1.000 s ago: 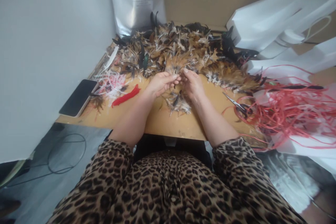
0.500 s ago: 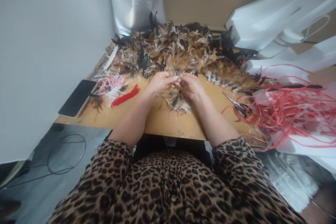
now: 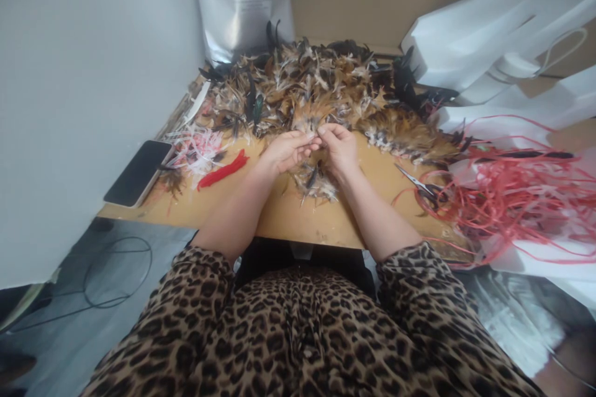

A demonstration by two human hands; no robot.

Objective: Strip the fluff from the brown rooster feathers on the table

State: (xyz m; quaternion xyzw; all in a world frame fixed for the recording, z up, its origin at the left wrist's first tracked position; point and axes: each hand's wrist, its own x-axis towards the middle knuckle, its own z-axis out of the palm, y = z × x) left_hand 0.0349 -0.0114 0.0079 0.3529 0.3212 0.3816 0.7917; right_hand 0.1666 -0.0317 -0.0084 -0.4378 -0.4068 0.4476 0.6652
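Note:
My left hand (image 3: 292, 150) is closed in a pinch on the base of a fanned bunch of brown feathers (image 3: 313, 114) at the middle of the table. Right beside it, my right hand (image 3: 339, 144) has thumb and forefinger pressed together near the quill ends; what lies between them is too small to make out. Below the hands a small heap of loose feathers (image 3: 317, 183) rests on the wooden tabletop (image 3: 298, 226). Beyond them spreads a big pile of brown, white and black feathers (image 3: 284, 74). A row of brown feather bunches (image 3: 410, 133) lies to the right.
Scissors (image 3: 421, 186) lie partly open beside a tangle of red strips (image 3: 521, 198) at the right. On the left are a red thread bundle (image 3: 223, 171), white and pink strips (image 3: 198, 149) and a phone (image 3: 138, 173). A silver bag (image 3: 246, 18) stands behind.
My right hand has shifted and turned slightly, its fingers more curled at the feather base. My left hand stays almost in place, its fingers a little changed. Everything else lies as before.

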